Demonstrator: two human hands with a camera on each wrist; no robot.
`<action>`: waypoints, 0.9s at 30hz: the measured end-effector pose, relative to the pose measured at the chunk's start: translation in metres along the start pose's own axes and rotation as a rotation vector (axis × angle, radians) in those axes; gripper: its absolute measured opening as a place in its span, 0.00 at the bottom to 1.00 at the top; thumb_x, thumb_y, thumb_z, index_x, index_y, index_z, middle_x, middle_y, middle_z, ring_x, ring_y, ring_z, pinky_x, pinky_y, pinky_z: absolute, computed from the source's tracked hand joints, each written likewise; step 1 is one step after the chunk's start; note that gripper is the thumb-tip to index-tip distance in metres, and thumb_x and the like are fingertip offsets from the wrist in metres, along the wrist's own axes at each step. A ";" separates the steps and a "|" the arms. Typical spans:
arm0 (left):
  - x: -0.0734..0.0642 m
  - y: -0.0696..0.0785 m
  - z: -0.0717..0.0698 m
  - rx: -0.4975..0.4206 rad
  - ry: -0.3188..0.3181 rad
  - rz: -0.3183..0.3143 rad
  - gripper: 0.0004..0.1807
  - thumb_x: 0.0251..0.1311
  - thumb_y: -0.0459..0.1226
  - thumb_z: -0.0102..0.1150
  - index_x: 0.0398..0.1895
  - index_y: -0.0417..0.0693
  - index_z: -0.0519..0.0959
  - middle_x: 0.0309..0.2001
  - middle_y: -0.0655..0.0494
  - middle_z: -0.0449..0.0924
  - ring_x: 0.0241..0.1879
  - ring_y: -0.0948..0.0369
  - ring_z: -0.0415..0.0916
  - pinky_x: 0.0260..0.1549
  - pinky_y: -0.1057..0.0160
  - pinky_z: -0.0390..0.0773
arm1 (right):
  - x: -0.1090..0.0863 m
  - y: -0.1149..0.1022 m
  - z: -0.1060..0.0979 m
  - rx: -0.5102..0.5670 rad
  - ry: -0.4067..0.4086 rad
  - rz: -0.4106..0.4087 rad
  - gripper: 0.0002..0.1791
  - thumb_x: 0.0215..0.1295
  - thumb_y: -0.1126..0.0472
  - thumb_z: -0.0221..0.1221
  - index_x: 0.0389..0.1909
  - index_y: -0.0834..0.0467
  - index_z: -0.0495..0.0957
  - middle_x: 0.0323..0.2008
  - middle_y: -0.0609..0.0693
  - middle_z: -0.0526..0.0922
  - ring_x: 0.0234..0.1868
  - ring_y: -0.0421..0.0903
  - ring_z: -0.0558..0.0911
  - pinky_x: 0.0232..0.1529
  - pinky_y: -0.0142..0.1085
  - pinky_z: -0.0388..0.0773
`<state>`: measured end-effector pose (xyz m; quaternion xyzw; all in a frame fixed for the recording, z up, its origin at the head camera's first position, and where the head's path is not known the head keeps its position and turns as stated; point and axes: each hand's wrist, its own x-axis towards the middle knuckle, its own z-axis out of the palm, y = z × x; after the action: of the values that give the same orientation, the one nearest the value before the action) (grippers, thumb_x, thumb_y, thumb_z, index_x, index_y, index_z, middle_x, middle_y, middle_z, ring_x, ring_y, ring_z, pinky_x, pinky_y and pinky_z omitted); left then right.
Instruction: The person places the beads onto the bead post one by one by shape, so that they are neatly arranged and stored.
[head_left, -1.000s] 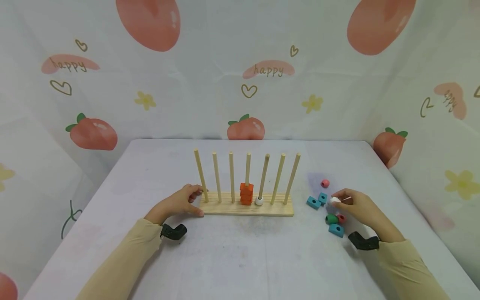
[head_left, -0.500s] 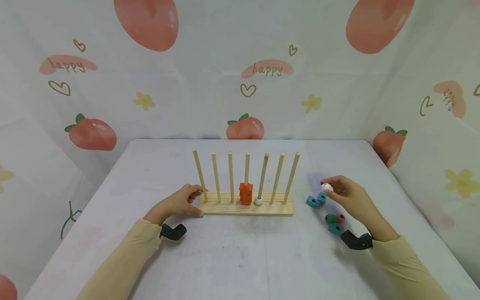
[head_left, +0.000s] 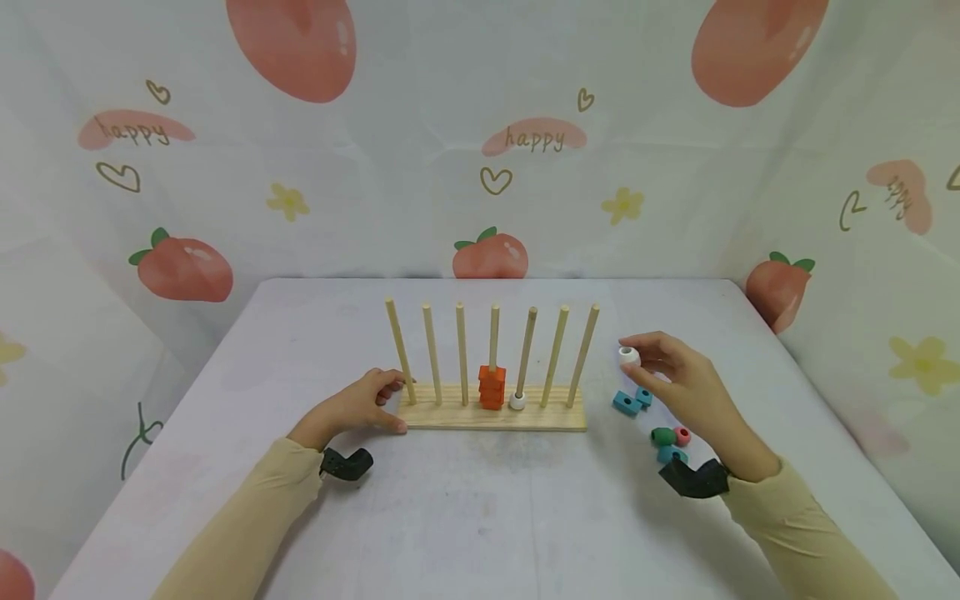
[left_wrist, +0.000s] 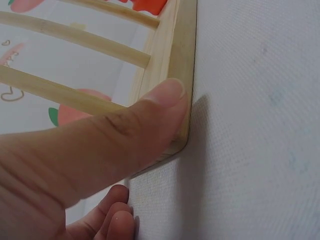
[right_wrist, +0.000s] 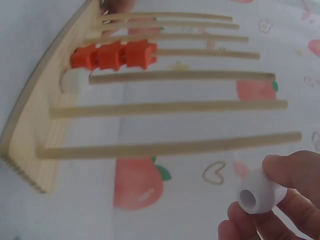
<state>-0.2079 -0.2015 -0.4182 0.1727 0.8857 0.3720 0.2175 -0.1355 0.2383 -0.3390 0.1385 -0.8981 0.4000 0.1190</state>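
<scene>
The right hand (head_left: 682, 383) pinches a white, rounded, bored bead (head_left: 632, 357) above the tabletop (head_left: 480, 517), while the left hand (head_left: 354, 407) grips a pale wooden 7-peg rack (head_left: 491, 420) by its end.

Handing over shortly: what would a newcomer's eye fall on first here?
Three orange pieces stacked on the middle peg of the rack likely catch the eye first. Next comes the white bead pinched in the right hand, to the rack's right. The left hand holds the rack's left end.
</scene>
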 end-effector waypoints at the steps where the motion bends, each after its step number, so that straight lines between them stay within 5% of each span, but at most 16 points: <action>1: 0.000 0.000 0.000 -0.001 0.000 0.001 0.41 0.45 0.37 0.77 0.62 0.35 0.67 0.54 0.37 0.63 0.51 0.49 0.64 0.54 0.50 0.68 | 0.000 -0.003 0.000 0.011 0.006 -0.020 0.18 0.64 0.61 0.63 0.53 0.59 0.77 0.48 0.55 0.82 0.41 0.23 0.75 0.44 0.14 0.71; 19: 0.000 0.000 0.000 0.006 0.004 -0.003 0.40 0.45 0.37 0.77 0.62 0.36 0.68 0.54 0.38 0.64 0.52 0.49 0.65 0.55 0.49 0.69 | 0.014 -0.056 0.003 0.320 0.061 -0.395 0.22 0.54 0.81 0.61 0.52 0.70 0.74 0.51 0.47 0.79 0.51 0.37 0.79 0.52 0.26 0.76; 27: -0.001 0.001 0.001 -0.008 0.005 -0.008 0.41 0.44 0.37 0.77 0.62 0.36 0.68 0.55 0.38 0.64 0.52 0.49 0.64 0.55 0.49 0.68 | 0.024 -0.079 0.005 0.394 0.068 -0.444 0.20 0.54 0.81 0.62 0.50 0.71 0.75 0.49 0.46 0.80 0.50 0.39 0.79 0.53 0.28 0.76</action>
<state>-0.2069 -0.2010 -0.4177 0.1673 0.8855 0.3749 0.2177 -0.1317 0.1801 -0.2806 0.3385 -0.7464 0.5353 0.2045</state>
